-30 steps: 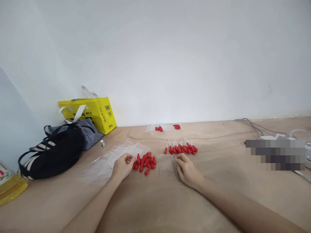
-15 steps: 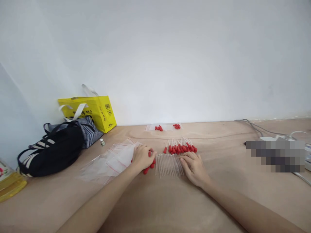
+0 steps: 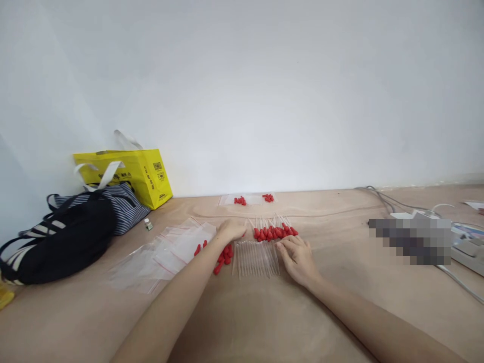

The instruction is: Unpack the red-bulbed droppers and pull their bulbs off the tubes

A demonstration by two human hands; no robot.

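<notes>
My left hand (image 3: 231,230) is closed around a red-bulbed dropper at the left end of a row. Only a speck of the bulb and part of the thin tube show past the fingertips. That row of droppers (image 3: 274,232) lies with red bulbs towards me and pale tubes pointing away. In front of it lies a row of bare clear tubes (image 3: 255,259). My right hand (image 3: 298,256) rests at their right end, fingers curled together and fingertips by the tube tops; anything in them is hidden. Loose red rubber bulbs (image 3: 226,255) lie beside my left forearm, which partly covers them.
Clear zip bags (image 3: 162,257) spread out at the left. By the wall lies another bag (image 3: 251,200) with red bulbs on it. A yellow bag (image 3: 151,176), a black bag (image 3: 75,242) and a small bottle (image 3: 148,224) stand left. Cables (image 3: 378,194) and a blurred object (image 3: 412,242) are right.
My left hand has moved from the loose red bulbs, up and right, to the dropper at the row's left end. The right hand stays by the tubes. The view has turned slightly right.
</notes>
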